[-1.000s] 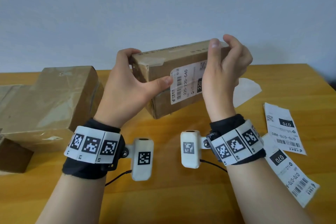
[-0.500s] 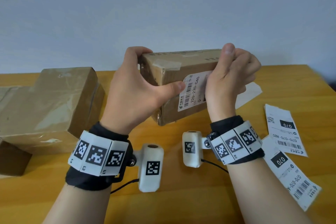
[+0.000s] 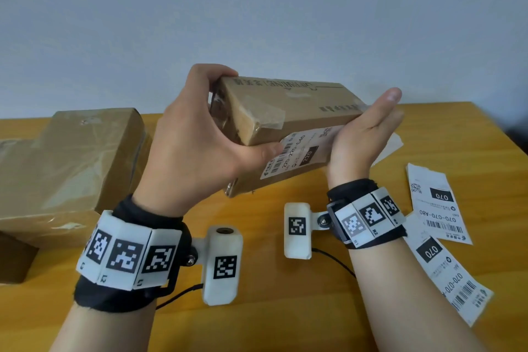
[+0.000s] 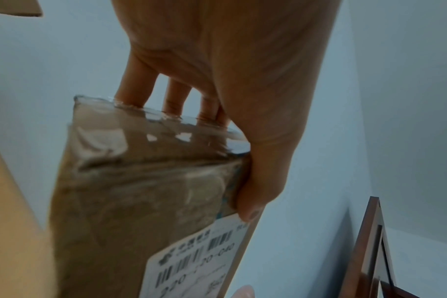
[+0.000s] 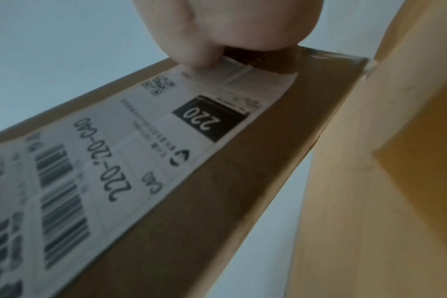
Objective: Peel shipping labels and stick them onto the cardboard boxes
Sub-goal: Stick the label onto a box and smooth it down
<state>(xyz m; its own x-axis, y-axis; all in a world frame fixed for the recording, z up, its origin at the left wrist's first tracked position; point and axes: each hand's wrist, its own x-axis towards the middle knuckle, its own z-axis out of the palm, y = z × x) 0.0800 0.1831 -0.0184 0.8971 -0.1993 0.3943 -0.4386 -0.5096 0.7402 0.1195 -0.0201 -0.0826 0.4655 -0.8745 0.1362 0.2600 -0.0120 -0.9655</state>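
— What colour is the box (image 3: 288,106) in the left hand (image 3: 194,149)?
— Plain brown, with dark print and glossy clear tape. Its label (image 3: 297,151) is white, with black barcodes and a black "220" block.
— And beside the right hand (image 3: 363,134)?
— White loose labels (image 3: 434,206), black "070" blocks, on the honey-yellow worktop (image 3: 285,309).

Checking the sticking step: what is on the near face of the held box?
A white label marked 220 lies on the box. The right hand presses its far end, hiding that part; the left hand thumb touches its near corner.
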